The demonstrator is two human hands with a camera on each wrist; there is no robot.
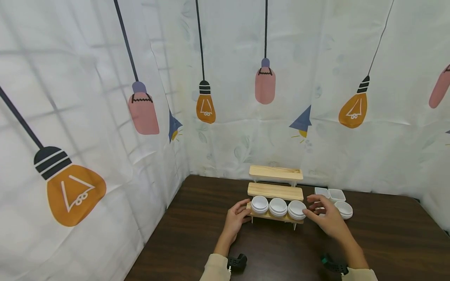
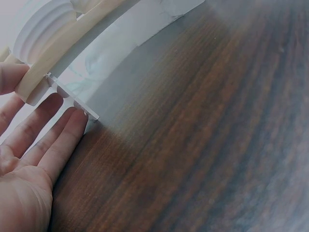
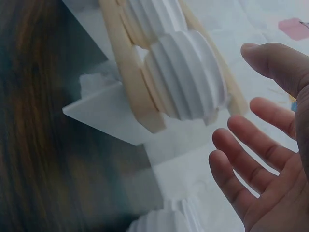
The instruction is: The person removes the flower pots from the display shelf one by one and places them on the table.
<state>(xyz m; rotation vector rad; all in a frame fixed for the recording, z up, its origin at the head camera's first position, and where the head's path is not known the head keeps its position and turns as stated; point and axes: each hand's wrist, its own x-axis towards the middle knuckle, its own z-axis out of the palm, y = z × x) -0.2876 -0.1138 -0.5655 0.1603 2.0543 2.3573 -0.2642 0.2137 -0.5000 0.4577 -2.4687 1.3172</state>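
A three-tier stand with pale wooden shelves [image 1: 275, 191] and clear legs stands on the dark table. Along its lowest shelf sit three stacks of small round white bowls: left [image 1: 259, 205], middle [image 1: 278, 207] and right [image 1: 297, 210]. My left hand [image 1: 234, 219] holds the left end of that shelf, its thumb against the wood [image 2: 36, 79] and the other fingers beside and below. Just right of the right stack, my right hand [image 1: 327, 218] hovers with fingers spread and nothing in it. The right wrist view shows a gap between those fingers and the ribbed bowls [image 3: 186, 75].
Behind my right hand are square white dishes [image 1: 336, 195] and another stack of round white bowls [image 1: 344, 210]. A curtain [image 1: 225, 148] printed with hanging lamps borders the table's back and left side. The brown tabletop [image 1: 197, 203] extends around the stand.
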